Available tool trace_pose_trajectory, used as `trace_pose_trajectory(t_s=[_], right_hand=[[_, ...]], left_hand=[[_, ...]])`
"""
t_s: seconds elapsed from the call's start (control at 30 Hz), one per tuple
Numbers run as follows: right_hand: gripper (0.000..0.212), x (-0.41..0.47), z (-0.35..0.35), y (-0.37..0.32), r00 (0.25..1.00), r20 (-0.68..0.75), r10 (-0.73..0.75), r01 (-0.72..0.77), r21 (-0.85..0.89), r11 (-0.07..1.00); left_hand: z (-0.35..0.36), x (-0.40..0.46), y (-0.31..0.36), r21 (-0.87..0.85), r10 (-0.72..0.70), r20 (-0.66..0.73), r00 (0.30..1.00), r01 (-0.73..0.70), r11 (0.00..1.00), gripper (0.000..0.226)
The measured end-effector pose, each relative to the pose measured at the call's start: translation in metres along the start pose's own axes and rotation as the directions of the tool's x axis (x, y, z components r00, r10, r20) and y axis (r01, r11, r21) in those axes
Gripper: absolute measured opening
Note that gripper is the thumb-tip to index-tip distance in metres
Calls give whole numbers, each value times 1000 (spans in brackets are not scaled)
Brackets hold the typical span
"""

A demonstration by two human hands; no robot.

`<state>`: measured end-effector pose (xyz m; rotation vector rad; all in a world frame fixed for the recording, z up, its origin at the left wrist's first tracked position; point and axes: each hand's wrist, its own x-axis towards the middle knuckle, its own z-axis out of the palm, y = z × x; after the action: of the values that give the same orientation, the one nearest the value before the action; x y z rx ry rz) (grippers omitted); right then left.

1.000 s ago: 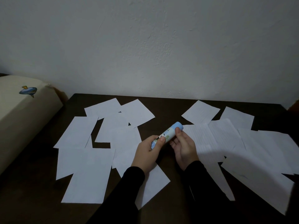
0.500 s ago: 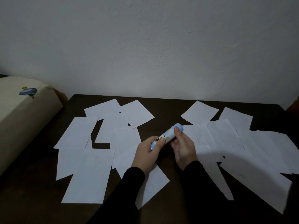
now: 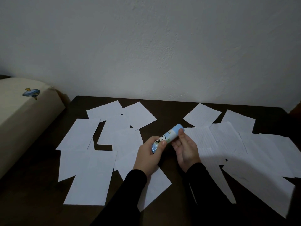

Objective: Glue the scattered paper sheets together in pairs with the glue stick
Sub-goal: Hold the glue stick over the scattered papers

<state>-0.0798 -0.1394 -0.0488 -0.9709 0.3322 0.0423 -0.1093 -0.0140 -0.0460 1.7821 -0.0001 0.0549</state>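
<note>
Head view, dim light. A dark brown wooden surface (image 3: 166, 110) stands against a white textured plaster wall (image 3: 162, 46).

White rectangular paper sheets (image 3: 88, 173) lie scattered flat on the surface in two loose groups, many overlapping at their edges. The left group is plain white. Several sheets in the right group (image 3: 226, 141) show faint ruled lines. One sheet lies partly under the left wrist, near the front edge.

The glue stick, a light blue cylindrical tube with a cartoon-printed label (image 3: 167, 137), is held above the bare gap between the two paper groups. It is tilted, with its rounded blue cap end pointing up and away to the right and its ribbed blue base toward the left.

The left hand (image 3: 150, 154) is wrapped around the base end of the tube, thumb across the label. The right hand (image 3: 187, 149) has its palm turned upward and its thumb pressed on the cap end; the grip there looks like a pinch, though the fingers behind the tube are mostly hidden. Both arms wear black long sleeves (image 3: 200, 185).

The cap appears seated on the tube; no seam gap is visible at this resolution.

At the left, beside the surface, sits a cream padded cushion with a small blue and yellow printed figure (image 3: 31, 92).
</note>
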Motion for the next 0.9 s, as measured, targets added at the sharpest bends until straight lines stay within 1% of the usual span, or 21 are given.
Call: trace_pose_trajectory(t_s=[0.1, 0.27, 0.4, 0.43, 0.5, 0.57, 0.6, 0.67, 0.7, 0.73, 0.77, 0.8, 0.83, 0.9], right_hand=[[48, 1, 0, 1, 1000, -24, 2, -3, -50, 999], [44, 2, 0, 3, 997, -71, 0, -2, -27, 1000], [39, 1, -1, 5, 999, -51, -1, 1, -3, 1000], [36, 1, -1, 5, 999, -54, 1, 0, 12, 1000], [34, 2, -2, 3, 998, -63, 10, -3, 111, 994], [36, 2, -3, 1, 997, -75, 23, -8, 197, 980], [40, 3, -2, 0, 996, -81, 24, -7, 196, 981], [52, 3, -1, 0, 995, -104, 8, 8, 154, 988], [55, 4, -1, 1, 992, -123, -7, 23, 129, 991], [52, 4, 0, 2, 988, -153, -28, 43, 97, 994], [45, 4, 1, 3, 981, -188, -55, 67, 56, 996], [37, 4, 2, 4, 972, -214, -94, 92, -21, 996], [31, 4, 3, 7, 965, -216, -148, 119, -143, 983], [23, 5, 5, 16, 958, -148, -245, 169, -397, 902]], left_hand=[[0, 0, -1, -10, 15, 14, 1000, -15, 1000, 19], [0, 2, 0, 19, -25, 13, 1000, 25, 1000, 22], [1, 1, 1, -34, -69, 8, 998, 69, 997, 21], [1, 2, 0, -32, -76, 6, 997, 76, 997, 23], [0, 3, -1, -25, -91, 8, 996, 91, 996, 30], [-1, 4, -3, -14, -100, 11, 995, 100, 995, 37], [0, 4, -3, 6, -101, 8, 995, 101, 995, 38], [0, 3, -4, 1, -106, -6, 994, 106, 994, 36], [0, 3, -5, -70, -125, -17, 992, 123, 990, 37], [-1, 3, -4, -174, -156, -30, 987, 149, 973, 37], [-2, 4, -4, -281, -191, -40, 981, 172, 944, 35], [-4, 5, -3, -369, -215, -45, 976, 184, 911, 33], [-5, 6, -2, -419, -233, -49, 971, 192, 887, 32], [-6, 9, -4, -454, -248, -63, 967, 193, 870, 32]])
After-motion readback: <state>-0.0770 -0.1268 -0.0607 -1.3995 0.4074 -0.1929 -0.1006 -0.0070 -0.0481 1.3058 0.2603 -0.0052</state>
